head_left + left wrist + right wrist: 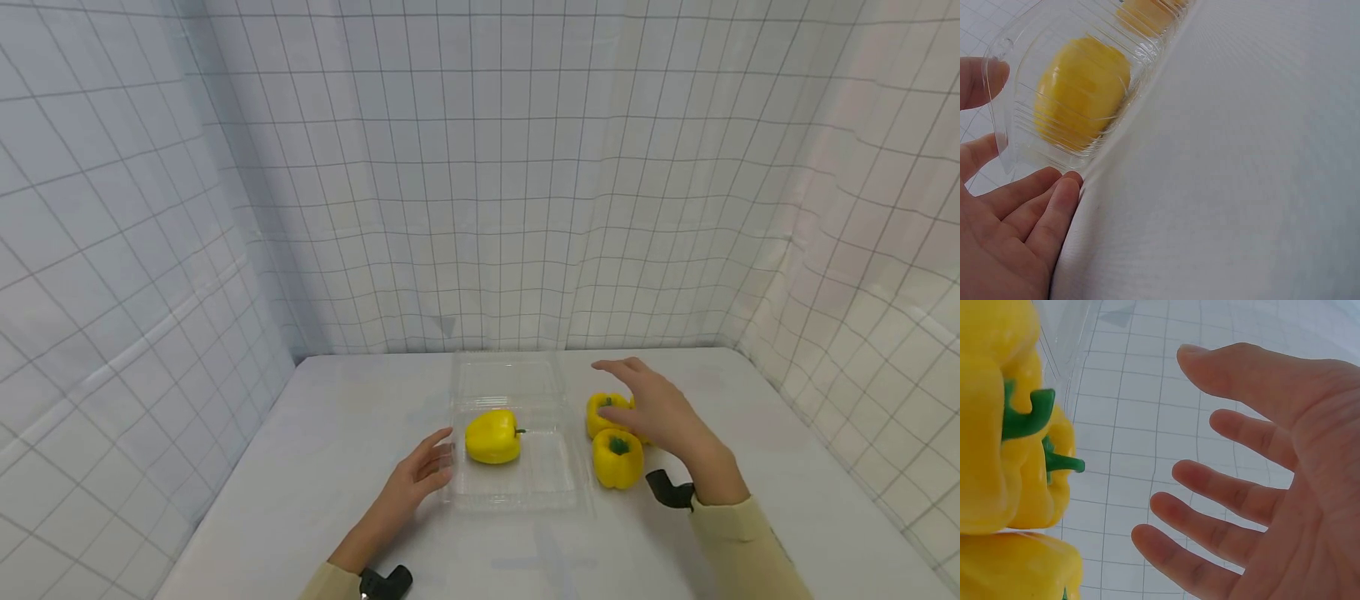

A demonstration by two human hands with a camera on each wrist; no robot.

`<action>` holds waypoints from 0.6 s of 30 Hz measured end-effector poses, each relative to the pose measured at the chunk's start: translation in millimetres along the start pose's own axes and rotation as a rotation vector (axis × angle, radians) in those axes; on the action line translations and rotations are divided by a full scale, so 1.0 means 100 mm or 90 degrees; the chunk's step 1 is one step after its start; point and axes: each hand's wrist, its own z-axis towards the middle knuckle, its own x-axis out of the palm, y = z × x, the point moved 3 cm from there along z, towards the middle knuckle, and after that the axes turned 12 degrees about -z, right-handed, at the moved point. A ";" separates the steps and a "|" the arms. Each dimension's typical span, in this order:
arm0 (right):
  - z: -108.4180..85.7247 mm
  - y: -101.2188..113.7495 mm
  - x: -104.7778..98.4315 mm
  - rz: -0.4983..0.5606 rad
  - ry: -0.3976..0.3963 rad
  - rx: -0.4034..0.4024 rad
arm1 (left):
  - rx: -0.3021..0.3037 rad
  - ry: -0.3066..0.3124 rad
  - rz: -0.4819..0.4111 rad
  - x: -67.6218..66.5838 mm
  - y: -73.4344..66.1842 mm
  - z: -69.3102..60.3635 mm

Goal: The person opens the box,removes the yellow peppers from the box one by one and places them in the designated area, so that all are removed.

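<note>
A yellow bell pepper point(491, 437) lies on its side in the left part of a clear plastic container point(551, 467), its stem pointing right. My left hand point(420, 471) touches the container's left wall with lightly bent fingers; the left wrist view shows the fingertips point(1063, 187) against the plastic. Over on the right, my right hand point(663, 412) hovers above a group of yellow bell peppers, fingers spread and holding nothing. Of these, the front pepper point(618, 460) stands stem up, and another pepper point(602, 415) sits behind it. A third is mostly hidden under the hand.
The container's clear lid point(506, 375) is folded back toward the rear of the white table point(300, 483). White gridded curtains point(480, 167) enclose the table at the back and both sides. A black wrist mount point(670, 490) is on the right wrist.
</note>
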 end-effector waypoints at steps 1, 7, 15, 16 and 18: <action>0.00 0.03 0.01 -0.001 -0.002 -0.004 | -0.001 0.000 0.000 0.00 0.00 0.00; 0.04 0.21 0.09 -0.006 -0.014 -0.033 | -0.006 0.000 -0.007 -0.01 0.01 0.00; 0.07 0.37 0.23 0.003 -0.003 -0.037 | -0.015 0.000 -0.007 -0.02 0.01 0.01; 0.07 0.38 0.26 0.001 -0.004 -0.042 | -0.015 -0.001 -0.007 -0.02 0.01 0.01; 0.07 0.41 0.31 -0.001 -0.001 -0.047 | -0.014 -0.001 -0.007 -0.02 0.01 0.00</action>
